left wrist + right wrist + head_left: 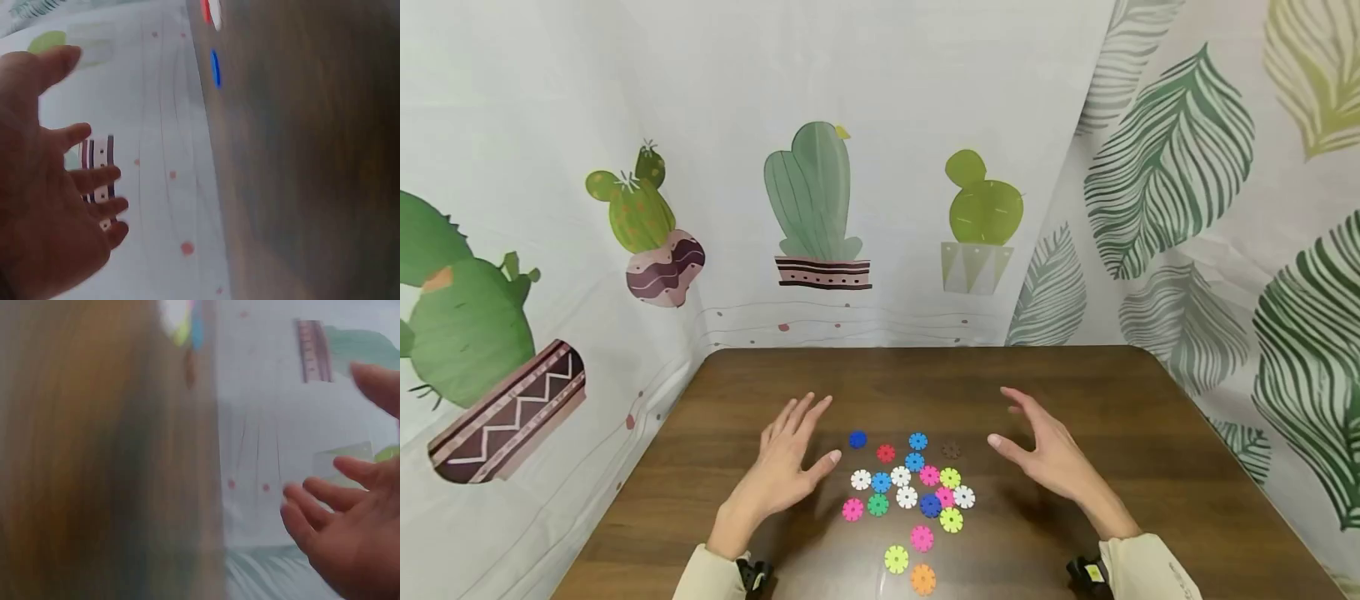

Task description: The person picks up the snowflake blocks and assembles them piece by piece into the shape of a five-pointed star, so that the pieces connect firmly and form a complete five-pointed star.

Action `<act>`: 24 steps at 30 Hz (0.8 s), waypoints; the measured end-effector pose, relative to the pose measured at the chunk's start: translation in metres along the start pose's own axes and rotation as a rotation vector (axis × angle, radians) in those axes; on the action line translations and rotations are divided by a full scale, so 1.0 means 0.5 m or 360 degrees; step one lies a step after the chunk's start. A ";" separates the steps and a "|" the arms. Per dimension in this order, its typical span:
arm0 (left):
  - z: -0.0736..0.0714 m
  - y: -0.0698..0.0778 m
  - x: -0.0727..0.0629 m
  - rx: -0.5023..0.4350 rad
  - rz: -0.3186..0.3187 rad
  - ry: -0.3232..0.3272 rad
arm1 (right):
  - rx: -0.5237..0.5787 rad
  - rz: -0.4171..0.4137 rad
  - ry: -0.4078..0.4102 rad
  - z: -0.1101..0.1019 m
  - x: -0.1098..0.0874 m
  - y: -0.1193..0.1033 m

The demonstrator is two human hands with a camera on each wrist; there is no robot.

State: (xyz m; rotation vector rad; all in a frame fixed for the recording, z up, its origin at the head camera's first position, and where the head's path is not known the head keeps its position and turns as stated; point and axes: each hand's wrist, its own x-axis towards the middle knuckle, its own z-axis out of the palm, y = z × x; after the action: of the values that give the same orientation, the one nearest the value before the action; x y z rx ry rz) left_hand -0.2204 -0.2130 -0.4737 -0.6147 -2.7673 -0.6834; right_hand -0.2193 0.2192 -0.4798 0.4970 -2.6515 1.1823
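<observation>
With thumbs and fingers held wide apart, the left hand [781, 468] and right hand [1054, 454] hover over the tabletop [685, 475], on either side of the scattered, many-coloured discs [907, 492] lying on it.

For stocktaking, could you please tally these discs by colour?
White discs: 4
Pink discs: 4
Lime discs: 3
Light blue discs: 3
Dark blue discs: 2
Red disc: 1
Brown disc: 1
Green disc: 1
Orange disc: 1
Total: 20
</observation>
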 end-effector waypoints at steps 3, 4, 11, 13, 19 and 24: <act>0.007 0.017 0.000 -0.0292 0.0097 -0.0009 | 0.0495 0.0026 -0.0040 0.011 -0.005 -0.003; 0.011 0.021 0.002 -0.0406 0.0125 -0.0017 | 0.0629 0.0033 -0.0056 0.017 -0.005 -0.003; 0.063 0.025 0.021 -0.0879 0.0036 -0.0193 | 0.0705 0.0320 -0.0200 0.073 -0.013 0.016; 0.087 0.019 0.022 -0.0854 -0.0006 -0.0294 | 0.0585 0.0388 -0.0244 0.088 -0.014 0.026; 0.133 0.010 0.021 -0.0716 -0.0038 -0.0400 | 0.0236 0.0363 -0.0263 0.106 -0.010 0.031; 0.139 0.012 0.021 -0.0703 -0.0084 -0.0402 | 0.0188 0.0420 -0.0224 0.115 -0.011 0.025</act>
State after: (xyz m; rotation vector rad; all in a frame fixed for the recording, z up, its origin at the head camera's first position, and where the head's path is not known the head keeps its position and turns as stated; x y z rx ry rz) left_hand -0.2349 -0.1707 -0.5285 -0.7571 -2.8798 -1.3344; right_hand -0.2215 0.1853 -0.5279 0.2617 -2.8471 1.4343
